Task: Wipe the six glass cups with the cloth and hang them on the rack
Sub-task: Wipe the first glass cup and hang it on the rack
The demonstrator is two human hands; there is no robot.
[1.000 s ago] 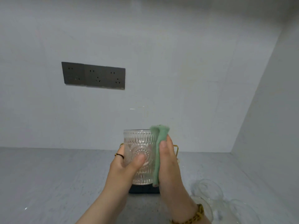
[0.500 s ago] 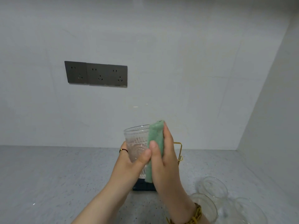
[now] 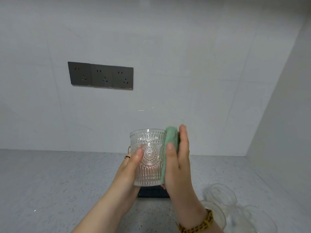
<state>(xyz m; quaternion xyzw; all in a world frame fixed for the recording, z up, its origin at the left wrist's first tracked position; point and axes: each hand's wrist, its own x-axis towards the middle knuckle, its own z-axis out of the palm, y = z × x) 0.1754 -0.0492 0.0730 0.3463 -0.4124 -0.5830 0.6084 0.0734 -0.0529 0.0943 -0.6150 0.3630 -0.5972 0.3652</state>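
I hold an embossed glass cup upright in front of me, above the counter. My left hand grips its left side, thumb across the front. A folded green cloth lies against the cup's right side, pinched and pressed there by my right hand, with the fingers straight behind it. The rack is mostly hidden behind the cup and hands; only its dark base and a bit of gold wire show. Three clear glass cups stand at the lower right on the counter.
A grey speckled counter runs along a white wall with a row of three dark sockets. A white side wall closes the right side, next to the waiting glass cups.
The cup has turned back upright and squarer to me, its medallion pattern facing front. My right hand with the cloth has shifted from the front of the cup to its right side.
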